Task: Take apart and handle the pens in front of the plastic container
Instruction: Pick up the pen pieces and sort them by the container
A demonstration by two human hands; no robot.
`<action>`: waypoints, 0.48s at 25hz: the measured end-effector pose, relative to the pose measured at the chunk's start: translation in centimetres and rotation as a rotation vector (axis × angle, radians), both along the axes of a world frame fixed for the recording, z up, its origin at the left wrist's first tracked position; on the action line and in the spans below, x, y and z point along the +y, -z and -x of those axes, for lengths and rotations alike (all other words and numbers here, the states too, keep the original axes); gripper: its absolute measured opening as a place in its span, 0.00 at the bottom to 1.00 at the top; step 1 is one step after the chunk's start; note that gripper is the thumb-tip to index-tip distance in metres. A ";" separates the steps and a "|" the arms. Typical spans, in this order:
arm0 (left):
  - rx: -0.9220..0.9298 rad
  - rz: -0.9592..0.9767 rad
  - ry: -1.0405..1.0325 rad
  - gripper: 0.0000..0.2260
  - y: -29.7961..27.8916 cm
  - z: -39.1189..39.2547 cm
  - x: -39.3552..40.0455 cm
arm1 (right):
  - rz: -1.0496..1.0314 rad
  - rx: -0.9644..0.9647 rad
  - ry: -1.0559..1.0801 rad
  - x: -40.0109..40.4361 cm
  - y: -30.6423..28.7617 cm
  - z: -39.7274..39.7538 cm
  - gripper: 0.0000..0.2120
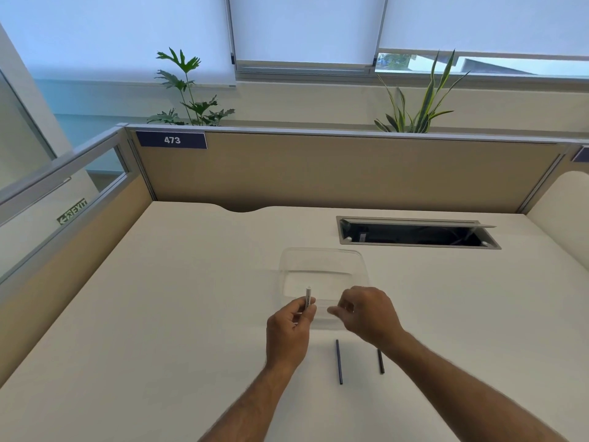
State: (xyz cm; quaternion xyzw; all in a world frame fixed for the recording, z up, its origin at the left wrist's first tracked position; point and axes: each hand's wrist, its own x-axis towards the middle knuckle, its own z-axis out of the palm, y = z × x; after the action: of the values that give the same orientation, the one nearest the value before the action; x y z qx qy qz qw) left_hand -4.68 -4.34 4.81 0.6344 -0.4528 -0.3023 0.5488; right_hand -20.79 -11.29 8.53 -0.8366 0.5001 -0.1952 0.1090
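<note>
My left hand (291, 327) holds a white pen barrel (308, 296) upright, its top end sticking out above my fingers. To its right my right hand (366, 314) hovers with thumb and fingers pinched together; whether a small part sits between them I cannot tell. Both hands are just in front of the clear plastic container (322, 260) on the white desk. Two dark thin pen parts lie on the desk nearer to me: a longer one (339, 362) and a shorter one (380, 362), partly hidden by my right wrist.
An open cable hatch (417, 234) is cut into the desk at the back right. Beige partition walls (318, 167) close off the desk at the back and left. Plants stand behind the partition.
</note>
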 end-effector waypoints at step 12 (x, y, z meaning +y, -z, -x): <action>-0.015 0.004 0.014 0.07 0.8 -0.2 -0.1 | -0.830 0.079 0.325 2.4 3.6 0.3 0.20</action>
State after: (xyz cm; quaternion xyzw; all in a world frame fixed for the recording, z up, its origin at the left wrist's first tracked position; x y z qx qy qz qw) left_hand -4.50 -4.42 4.01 0.6324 -0.4618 -0.3004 0.5445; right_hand -21.07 -8.93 4.94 -0.6393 0.6649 0.0395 0.3841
